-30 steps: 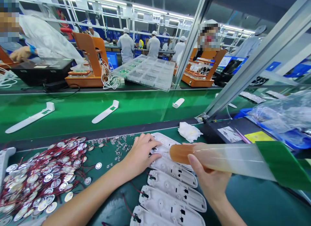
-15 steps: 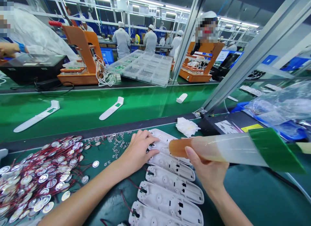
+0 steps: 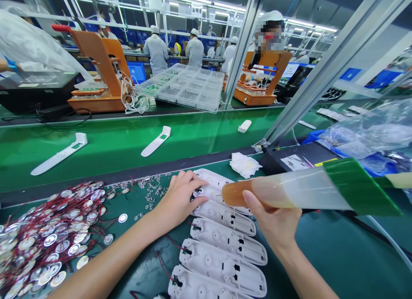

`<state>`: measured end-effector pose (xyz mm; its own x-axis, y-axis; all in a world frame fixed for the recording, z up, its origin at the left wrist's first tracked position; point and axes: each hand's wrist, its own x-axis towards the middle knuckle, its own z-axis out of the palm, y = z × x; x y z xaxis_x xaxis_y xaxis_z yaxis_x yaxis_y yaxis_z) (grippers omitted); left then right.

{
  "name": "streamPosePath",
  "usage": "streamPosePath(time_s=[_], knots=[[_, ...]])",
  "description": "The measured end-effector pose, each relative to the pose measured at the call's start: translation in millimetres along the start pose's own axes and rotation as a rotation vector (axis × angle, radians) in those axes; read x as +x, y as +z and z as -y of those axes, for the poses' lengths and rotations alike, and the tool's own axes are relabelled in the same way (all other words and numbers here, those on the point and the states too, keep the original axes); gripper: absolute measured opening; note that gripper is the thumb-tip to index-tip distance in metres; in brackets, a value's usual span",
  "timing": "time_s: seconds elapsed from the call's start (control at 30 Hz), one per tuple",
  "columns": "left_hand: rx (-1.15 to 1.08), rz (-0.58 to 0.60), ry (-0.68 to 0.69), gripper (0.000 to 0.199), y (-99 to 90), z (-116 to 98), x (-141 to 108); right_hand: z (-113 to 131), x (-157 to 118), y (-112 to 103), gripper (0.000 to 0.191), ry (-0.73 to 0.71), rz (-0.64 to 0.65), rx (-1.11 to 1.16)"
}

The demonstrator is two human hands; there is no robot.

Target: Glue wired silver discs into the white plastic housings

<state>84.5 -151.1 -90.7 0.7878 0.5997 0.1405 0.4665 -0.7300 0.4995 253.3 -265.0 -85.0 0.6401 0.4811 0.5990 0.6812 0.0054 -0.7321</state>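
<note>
My left hand point(image 3: 183, 196) rests at the far end of a row of white plastic housings point(image 3: 222, 245), its thumb and fingers about the left end of one housing point(image 3: 210, 192). Its fingertips partly hide that end. In my right hand point(image 3: 273, 221) is a glue syringe point(image 3: 299, 189), a thick translucent tube with an amber front part and a green rear end. It lies nearly level, with its rounded amber end pointing left over the housings. I cannot make out a tip. Red wires come from the left ends of several housings.
A heap of metal discs with red wires point(image 3: 54, 234) lies left, with small clear parts point(image 3: 154, 187) beyond it. Crumpled white tissue point(image 3: 245, 164) lies behind the row. White parts point(image 3: 157, 141) sit on the green conveyor belt point(image 3: 112, 149). A metal post point(image 3: 309, 76) slants at right.
The white parts on the belt have shifted right. The view has moved slightly; both hands keep nearly the same pose over the housings. At far left, a co-worker's hand is now mostly out of view.
</note>
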Motion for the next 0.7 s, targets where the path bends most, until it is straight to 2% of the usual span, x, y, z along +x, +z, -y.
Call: streamPosePath(time_s=[0.17, 0.23, 0.47, 0.7], knots=[[0.004, 0.002, -0.001, 0.031, 0.1, -0.2, 0.0, 9.2, -4.6, 3.7, 0.035, 0.162, -0.075, 0.088], [0.004, -0.002, -0.003, 0.030, 0.1, -0.6, 0.1, 13.0, -6.0, 4.3, 0.033, 0.202, -0.066, 0.127], [-0.006, 0.011, -0.005, 0.029, 0.4, -0.1, 0.7, 21.8, -5.1, 3.9, 0.026, 0.273, -0.036, 0.185], [-0.018, 0.002, -0.008, 0.030, 0.2, -0.2, 0.5, 23.4, -5.8, 5.2, 0.024, 0.268, -0.009, 0.176]])
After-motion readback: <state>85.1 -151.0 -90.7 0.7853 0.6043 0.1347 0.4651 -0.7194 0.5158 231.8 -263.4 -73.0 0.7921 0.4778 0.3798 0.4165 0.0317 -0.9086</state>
